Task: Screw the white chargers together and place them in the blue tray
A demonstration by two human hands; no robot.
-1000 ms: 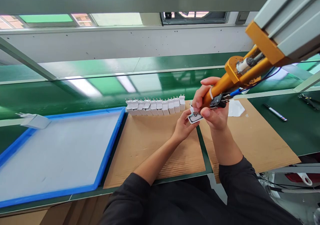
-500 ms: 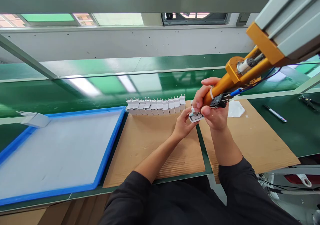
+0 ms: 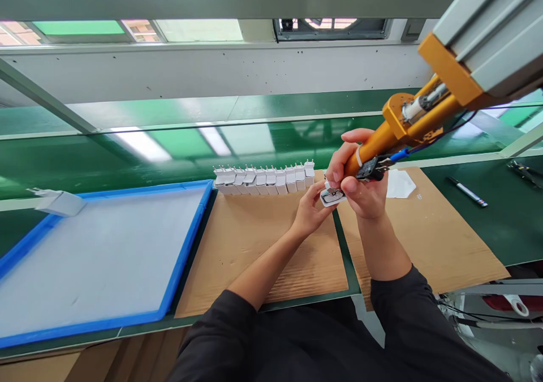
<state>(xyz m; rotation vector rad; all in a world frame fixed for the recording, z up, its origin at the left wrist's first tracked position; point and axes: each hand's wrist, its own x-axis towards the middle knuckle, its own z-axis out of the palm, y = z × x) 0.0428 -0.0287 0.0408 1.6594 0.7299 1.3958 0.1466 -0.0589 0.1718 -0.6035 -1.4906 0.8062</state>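
Small white charger piece [image 3: 332, 197] is being pinched in the fingertips of the left hand [image 3: 311, 215], raised above the cardboard sheet [image 3: 254, 246], right at the tip of the hanging orange driver [image 3: 382, 138]. Right hand [image 3: 362, 192] is wrapping closed around the driver's barrel. Row of white chargers [image 3: 263, 179] is standing just behind on the cardboard, blue tray [image 3: 182, 257] lying to the left.

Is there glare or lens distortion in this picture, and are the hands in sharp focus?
Head view: lamp reflections glare as pale streaks on the green belt; head view: the wide lens skews the blue tray toward the corner; head view: left hand, right hand, the white charger and the orange tool look sharp, shadows soft.
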